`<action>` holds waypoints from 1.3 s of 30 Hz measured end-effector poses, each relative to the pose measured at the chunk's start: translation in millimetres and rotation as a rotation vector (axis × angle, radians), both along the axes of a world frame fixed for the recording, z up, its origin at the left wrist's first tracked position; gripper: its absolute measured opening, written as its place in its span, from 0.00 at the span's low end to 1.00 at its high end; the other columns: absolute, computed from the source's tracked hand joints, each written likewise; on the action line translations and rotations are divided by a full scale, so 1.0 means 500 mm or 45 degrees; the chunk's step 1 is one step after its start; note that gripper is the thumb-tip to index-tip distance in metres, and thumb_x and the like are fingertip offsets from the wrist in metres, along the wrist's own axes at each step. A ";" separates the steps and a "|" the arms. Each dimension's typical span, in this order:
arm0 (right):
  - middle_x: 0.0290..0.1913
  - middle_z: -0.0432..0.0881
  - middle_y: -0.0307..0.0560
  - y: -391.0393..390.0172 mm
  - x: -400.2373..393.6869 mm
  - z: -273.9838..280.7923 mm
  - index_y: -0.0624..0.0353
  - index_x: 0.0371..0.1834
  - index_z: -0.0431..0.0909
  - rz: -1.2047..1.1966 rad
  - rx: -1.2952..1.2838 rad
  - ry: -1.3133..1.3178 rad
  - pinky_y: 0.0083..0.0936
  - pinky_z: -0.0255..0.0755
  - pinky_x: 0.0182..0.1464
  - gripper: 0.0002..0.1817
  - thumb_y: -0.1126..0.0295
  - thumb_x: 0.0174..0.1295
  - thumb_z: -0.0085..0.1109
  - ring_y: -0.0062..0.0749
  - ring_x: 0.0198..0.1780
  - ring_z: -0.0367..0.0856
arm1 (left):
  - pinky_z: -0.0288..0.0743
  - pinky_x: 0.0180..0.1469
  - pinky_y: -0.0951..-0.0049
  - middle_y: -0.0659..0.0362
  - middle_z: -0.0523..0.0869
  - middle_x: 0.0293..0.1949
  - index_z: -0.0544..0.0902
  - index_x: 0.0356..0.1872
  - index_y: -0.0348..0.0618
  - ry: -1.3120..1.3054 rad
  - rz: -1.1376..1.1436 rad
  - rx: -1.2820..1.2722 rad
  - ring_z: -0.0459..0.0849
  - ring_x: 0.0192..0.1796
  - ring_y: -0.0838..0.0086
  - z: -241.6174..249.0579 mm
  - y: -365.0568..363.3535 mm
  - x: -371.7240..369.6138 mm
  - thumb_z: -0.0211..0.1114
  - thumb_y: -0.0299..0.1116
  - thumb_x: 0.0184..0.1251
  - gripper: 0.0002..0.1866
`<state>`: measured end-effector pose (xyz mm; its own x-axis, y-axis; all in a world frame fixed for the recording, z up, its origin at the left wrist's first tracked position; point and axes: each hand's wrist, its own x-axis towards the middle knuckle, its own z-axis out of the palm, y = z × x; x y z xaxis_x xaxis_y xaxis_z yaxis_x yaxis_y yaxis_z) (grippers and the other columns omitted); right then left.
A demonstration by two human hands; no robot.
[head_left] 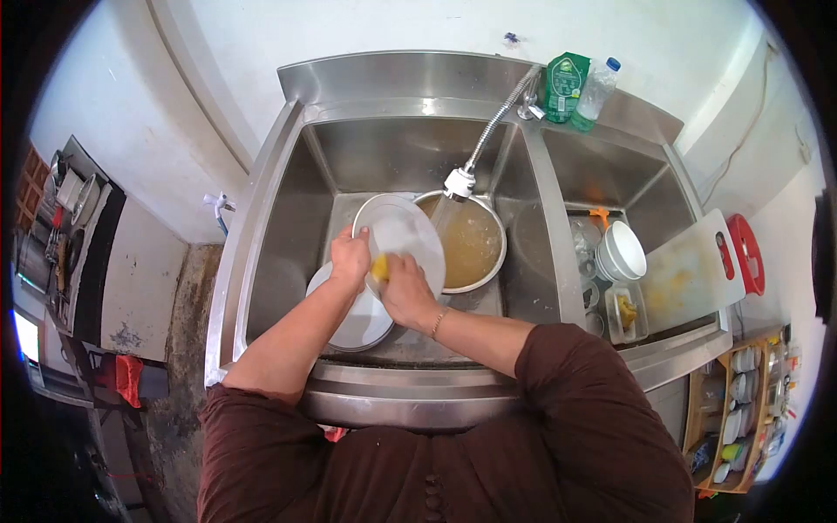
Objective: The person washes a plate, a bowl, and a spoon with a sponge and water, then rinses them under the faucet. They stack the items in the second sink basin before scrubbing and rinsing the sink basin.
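Note:
A white plate [403, 228] is tilted over the left basin of the steel sink [392, 131]. My left hand [350, 258] grips its left rim, thumb on the upper face. My right hand [406, 292] presses a yellow sponge [380, 268] against the plate's face, fingers closed round it. Below my forearms another white plate [362, 324] lies in the basin. Water runs from the flexible faucet [459, 183] into a round bowl of cloudy water [472, 246], partly behind the held plate.
The right basin holds stacked white bowls [624, 250], glasses and a clear container [626, 312] with something yellow. A white cutting board [684, 275] leans across its right side. A green pouch [566, 85] and a plastic bottle [598, 91] stand on the back ledge.

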<state>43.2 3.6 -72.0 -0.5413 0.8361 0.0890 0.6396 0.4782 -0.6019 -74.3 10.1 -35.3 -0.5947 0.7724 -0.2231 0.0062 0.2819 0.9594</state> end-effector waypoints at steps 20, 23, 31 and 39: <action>0.66 0.56 0.67 0.154 -0.006 -0.014 0.66 0.64 0.59 -0.166 0.474 0.077 0.45 0.53 0.66 0.30 0.67 0.59 0.52 0.59 0.65 0.58 | 0.73 0.44 0.67 0.49 0.85 0.36 0.80 0.46 0.34 0.104 -0.127 0.074 0.81 0.38 0.67 -0.040 0.022 -0.030 0.56 0.36 0.66 0.16; 0.64 0.59 0.65 0.118 0.038 -0.085 0.64 0.64 0.60 -0.236 0.338 -0.124 0.44 0.56 0.64 0.29 0.68 0.59 0.52 0.59 0.62 0.63 | 0.72 0.40 0.72 0.56 0.83 0.32 0.80 0.42 0.33 0.276 -0.071 0.265 0.77 0.35 0.75 -0.052 0.029 -0.030 0.57 0.35 0.67 0.14; 0.63 0.61 0.67 0.092 -0.055 -0.018 0.67 0.63 0.60 0.041 0.478 0.445 0.43 0.55 0.66 0.29 0.68 0.59 0.52 0.60 0.63 0.61 | 0.71 0.42 0.70 0.53 0.83 0.33 0.81 0.44 0.35 0.141 -0.033 0.088 0.78 0.36 0.71 -0.029 0.022 -0.026 0.57 0.36 0.66 0.15; 0.61 0.62 0.72 0.067 0.038 -0.037 0.70 0.66 0.55 0.040 -0.166 -0.078 0.38 0.57 0.66 0.33 0.60 0.63 0.49 0.59 0.64 0.62 | 0.69 0.35 0.71 0.59 0.80 0.28 0.81 0.42 0.34 0.076 0.022 0.151 0.73 0.31 0.77 -0.005 0.016 -0.009 0.58 0.37 0.66 0.15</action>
